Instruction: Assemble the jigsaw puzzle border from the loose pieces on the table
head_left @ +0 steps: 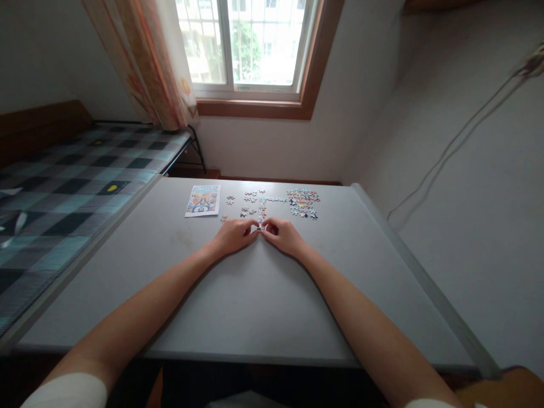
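Observation:
Joined puzzle pieces (262, 209) form a narrow column on the grey table, with a short row branching off to the right at the top. At the column's lower end, my left hand (235, 234) and my right hand (284, 234) meet from either side, each with thumb and forefinger pinched on small puzzle pieces (260, 226). The fingertips partly hide these pieces. A heap of loose pieces (303, 203) lies to the right, and smaller groups of loose pieces (250, 196) lie left of the column. A printed picture sheet (203, 201) rests farther left.
The grey table (238, 306) stretches under both forearms. A bed with a checked cover (85, 170) stands at the left, a curtain (148, 68) and window (242, 45) are ahead, and a cable (446, 148) hangs on the right wall.

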A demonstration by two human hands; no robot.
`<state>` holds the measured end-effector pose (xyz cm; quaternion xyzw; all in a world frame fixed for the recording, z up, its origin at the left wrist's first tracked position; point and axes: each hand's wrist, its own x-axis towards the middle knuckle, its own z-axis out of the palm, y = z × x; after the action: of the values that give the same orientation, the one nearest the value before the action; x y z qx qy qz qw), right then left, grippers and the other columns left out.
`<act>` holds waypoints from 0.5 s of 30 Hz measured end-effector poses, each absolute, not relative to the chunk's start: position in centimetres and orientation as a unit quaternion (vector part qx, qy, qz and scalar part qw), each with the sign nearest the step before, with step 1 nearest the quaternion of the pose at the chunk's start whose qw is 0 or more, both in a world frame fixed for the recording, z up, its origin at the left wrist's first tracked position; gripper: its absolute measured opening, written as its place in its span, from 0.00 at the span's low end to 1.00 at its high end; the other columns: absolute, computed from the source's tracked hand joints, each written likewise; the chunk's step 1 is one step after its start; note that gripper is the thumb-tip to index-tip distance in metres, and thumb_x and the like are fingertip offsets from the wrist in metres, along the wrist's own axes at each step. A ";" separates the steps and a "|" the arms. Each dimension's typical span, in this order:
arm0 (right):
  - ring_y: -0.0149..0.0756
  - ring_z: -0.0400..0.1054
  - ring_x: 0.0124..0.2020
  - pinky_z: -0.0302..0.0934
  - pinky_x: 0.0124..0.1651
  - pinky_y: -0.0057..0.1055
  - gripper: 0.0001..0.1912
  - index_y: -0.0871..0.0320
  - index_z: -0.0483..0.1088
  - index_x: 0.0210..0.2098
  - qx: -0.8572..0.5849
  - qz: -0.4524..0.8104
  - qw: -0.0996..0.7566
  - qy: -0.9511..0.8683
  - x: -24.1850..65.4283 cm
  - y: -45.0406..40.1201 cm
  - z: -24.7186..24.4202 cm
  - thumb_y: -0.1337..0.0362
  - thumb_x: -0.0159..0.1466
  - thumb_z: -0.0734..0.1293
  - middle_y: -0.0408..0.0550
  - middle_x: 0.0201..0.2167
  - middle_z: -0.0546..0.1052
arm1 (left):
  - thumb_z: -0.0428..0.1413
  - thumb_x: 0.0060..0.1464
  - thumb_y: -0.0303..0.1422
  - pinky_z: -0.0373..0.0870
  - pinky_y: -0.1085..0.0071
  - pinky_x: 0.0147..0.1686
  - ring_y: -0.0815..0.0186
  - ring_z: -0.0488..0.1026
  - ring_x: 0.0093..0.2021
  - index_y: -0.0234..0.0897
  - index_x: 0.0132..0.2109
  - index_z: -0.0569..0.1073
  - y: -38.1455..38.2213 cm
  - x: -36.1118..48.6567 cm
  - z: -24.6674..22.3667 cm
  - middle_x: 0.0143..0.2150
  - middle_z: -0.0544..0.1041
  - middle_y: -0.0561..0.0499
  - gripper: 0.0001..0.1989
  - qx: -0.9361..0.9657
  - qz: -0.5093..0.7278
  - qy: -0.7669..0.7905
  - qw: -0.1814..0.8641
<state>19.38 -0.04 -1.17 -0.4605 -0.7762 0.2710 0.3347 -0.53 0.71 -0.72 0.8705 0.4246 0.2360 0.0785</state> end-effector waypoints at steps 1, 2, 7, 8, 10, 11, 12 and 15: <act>0.28 0.62 0.25 0.54 0.30 0.25 0.10 0.58 0.72 0.37 -0.460 0.271 0.336 -0.776 19.4 0.0 -1.2 0.59 0.59 0.65 0.40 0.22 0.70 | 0.52 0.57 0.39 0.59 0.75 0.27 0.71 0.68 0.24 0.41 0.43 0.75 0.7 -0.5 -0.7 0.24 0.73 0.56 0.12 0.871 0.236 0.424 0.078; 0.28 0.62 0.25 0.54 0.30 0.25 0.10 0.58 0.72 0.37 -0.460 0.271 0.336 -0.776 19.4 -0.1 -1.1 0.59 0.59 0.65 0.40 0.22 0.70 | 0.52 0.57 0.39 0.59 0.75 0.27 0.71 0.68 0.24 0.41 0.43 0.75 0.7 -0.5 -0.7 0.24 0.73 0.56 0.12 0.871 0.236 0.424 0.078; 0.28 0.62 0.25 0.54 0.30 0.25 0.10 0.58 0.72 0.37 -0.461 0.273 0.335 -0.775 19.4 -0.1 -1.0 0.59 0.59 0.65 0.41 0.23 0.71 | 0.52 0.57 0.39 0.59 0.75 0.27 0.71 0.68 0.24 0.41 0.44 0.75 0.7 -0.5 -0.7 0.24 0.73 0.56 0.12 0.870 0.239 0.424 0.075; 0.28 0.62 0.25 0.55 0.30 0.25 0.10 0.58 0.72 0.37 -0.460 0.274 0.334 -0.776 19.4 -0.1 -1.0 0.59 0.59 0.65 0.41 0.23 0.71 | 0.52 0.57 0.39 0.59 0.75 0.27 0.71 0.68 0.24 0.41 0.44 0.75 0.7 -0.5 -0.7 0.24 0.73 0.56 0.12 0.870 0.239 0.424 0.075; 0.28 0.62 0.25 0.55 0.30 0.25 0.10 0.58 0.72 0.37 -0.459 0.274 0.334 -0.776 19.4 -0.1 -1.0 0.59 0.59 0.65 0.40 0.23 0.71 | 0.52 0.57 0.39 0.58 0.75 0.27 0.71 0.68 0.24 0.41 0.44 0.75 0.7 -0.5 -0.7 0.24 0.73 0.56 0.12 0.871 0.238 0.424 0.073; 0.28 0.62 0.24 0.55 0.30 0.25 0.10 0.58 0.72 0.37 -0.459 0.274 0.334 -0.776 19.4 -0.1 -1.0 0.59 0.59 0.65 0.40 0.23 0.71 | 0.52 0.57 0.39 0.58 0.75 0.27 0.71 0.68 0.24 0.41 0.44 0.75 0.7 -0.5 -0.7 0.24 0.73 0.56 0.12 0.871 0.237 0.423 0.072; 0.28 0.62 0.24 0.55 0.30 0.25 0.10 0.58 0.72 0.37 -0.460 0.274 0.334 -0.776 19.4 -0.1 -1.0 0.59 0.59 0.65 0.41 0.23 0.71 | 0.52 0.57 0.39 0.58 0.75 0.27 0.71 0.68 0.24 0.41 0.44 0.75 0.7 -0.5 -0.7 0.24 0.73 0.56 0.12 0.872 0.237 0.423 0.071; 0.28 0.62 0.25 0.55 0.30 0.25 0.10 0.58 0.72 0.37 -0.462 0.275 0.335 -0.774 19.4 -0.1 -1.0 0.60 0.59 0.65 0.41 0.23 0.71 | 0.52 0.57 0.39 0.59 0.75 0.27 0.71 0.68 0.24 0.41 0.43 0.75 0.7 -0.6 -0.7 0.25 0.73 0.56 0.12 0.872 0.236 0.422 0.071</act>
<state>19.37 -0.10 -1.01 -0.4616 -0.7743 0.2747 0.3346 -0.55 0.71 -0.71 0.8722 0.4224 0.2362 0.0707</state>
